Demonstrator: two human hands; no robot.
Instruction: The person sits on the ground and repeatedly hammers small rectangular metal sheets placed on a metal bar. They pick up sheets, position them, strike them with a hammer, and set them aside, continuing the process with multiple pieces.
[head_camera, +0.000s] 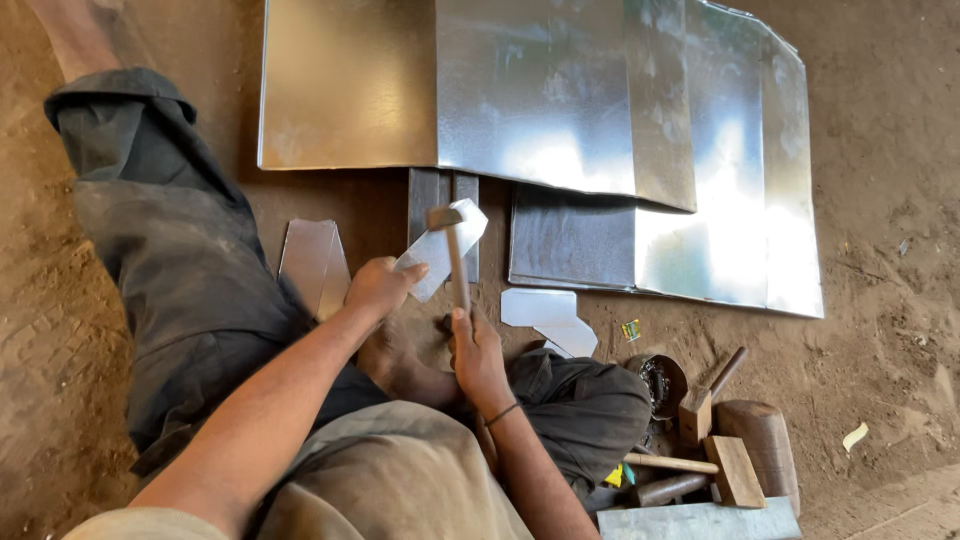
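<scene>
While the left hand (378, 285) is pinching a small sheet-metal piece (440, 250) over the dark iron bar (428, 195), the right hand (475, 355) is gripping a hammer (455, 255) by its wooden handle, head poised above the piece. Judging by this, blows should be landing squarely where the piece is lying on the bar, fingers kept clear. Large shiny sheets (560, 100) are lying just beyond the bar.

A small crumpled wrapper (630, 329), yellow and green, lies on the dirt floor (880, 200) just below the metal sheets (700, 200). Another yellow-green scrap (616, 476) sits among the wooden mallets (720, 440).
</scene>
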